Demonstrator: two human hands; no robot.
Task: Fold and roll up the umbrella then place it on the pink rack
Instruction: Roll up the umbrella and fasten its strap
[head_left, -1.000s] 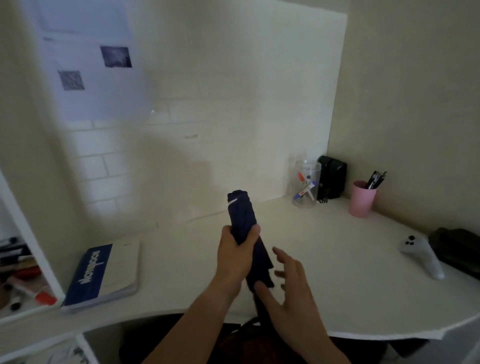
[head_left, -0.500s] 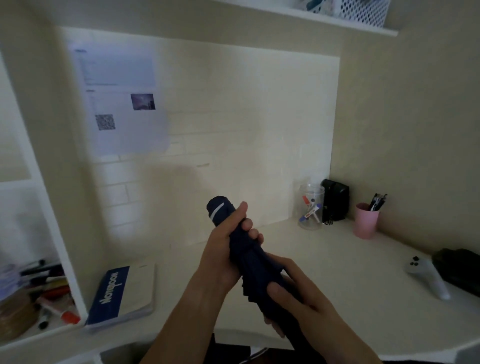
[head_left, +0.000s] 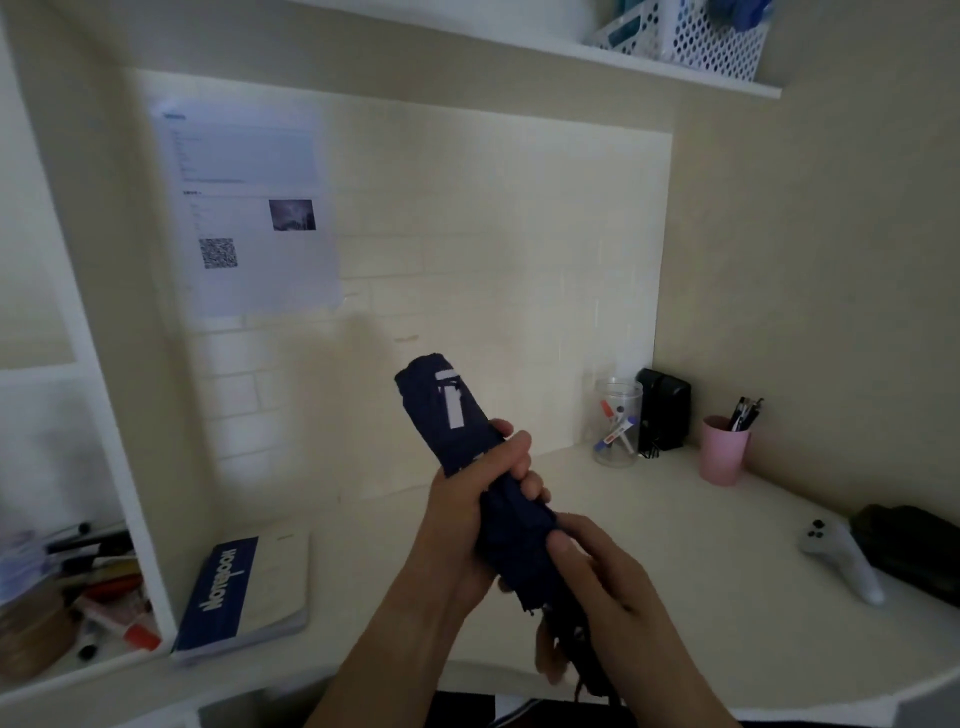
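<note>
A folded navy umbrella (head_left: 441, 410) with a white strap on its cloth points up and to the left above the white desk (head_left: 675, 561). My left hand (head_left: 467, 514) is wrapped around its middle. My right hand (head_left: 597, 577) grips the lower part of the cloth, near the dark handle, which is mostly hidden under my fingers. No pink rack is in view.
A blue and white notebook (head_left: 244, 592) lies at the desk's left. A clear jar (head_left: 615, 423), a black box (head_left: 665, 408) and a pink pen cup (head_left: 724, 449) stand at the back right. A white controller (head_left: 841, 558) and dark case (head_left: 914, 545) lie at the right. White baskets (head_left: 685, 36) sit on the upper shelf.
My right hand, open beside the umbrella a second ago, has closed on its lower part. The umbrella has tilted to the left and the view has tipped upward, showing the upper shelf.
</note>
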